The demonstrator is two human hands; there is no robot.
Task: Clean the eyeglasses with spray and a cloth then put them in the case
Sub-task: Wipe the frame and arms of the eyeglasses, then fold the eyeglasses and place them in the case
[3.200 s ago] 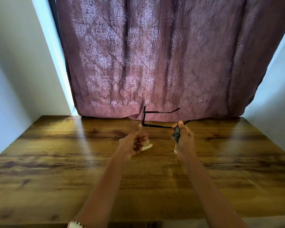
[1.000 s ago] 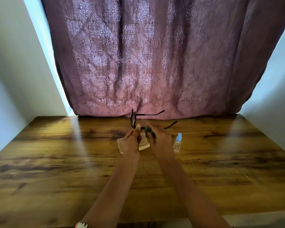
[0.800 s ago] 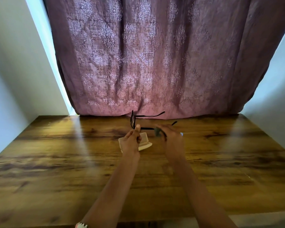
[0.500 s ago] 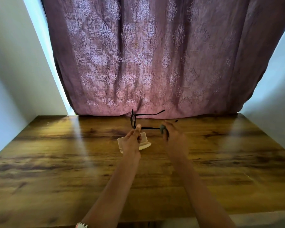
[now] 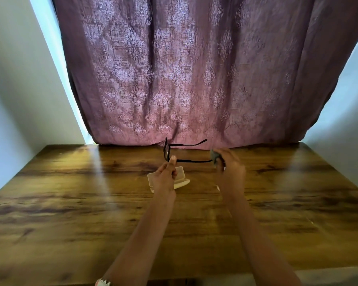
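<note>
Black-framed eyeglasses (image 5: 167, 151) are held above the table with both temples unfolded and pointing right. My left hand (image 5: 166, 176) pinches the frame's front at its near corner. My right hand (image 5: 229, 165) holds a small grey cloth (image 5: 215, 156) pinched around the tip of the near temple. An open cream glasses case (image 5: 181, 178) lies on the wooden table (image 5: 70, 203), partly hidden behind my left hand. The spray bottle is almost wholly hidden behind my right wrist.
A purple patterned curtain (image 5: 184, 75) hangs right behind the table's far edge. White walls close in at left and right. The table's near edge runs along the bottom of the view.
My right hand with the cloth has slid rightward along the near temple, from beside the frame front to the temple tip. It now covers the spray bottle. My left hand stayed put.
</note>
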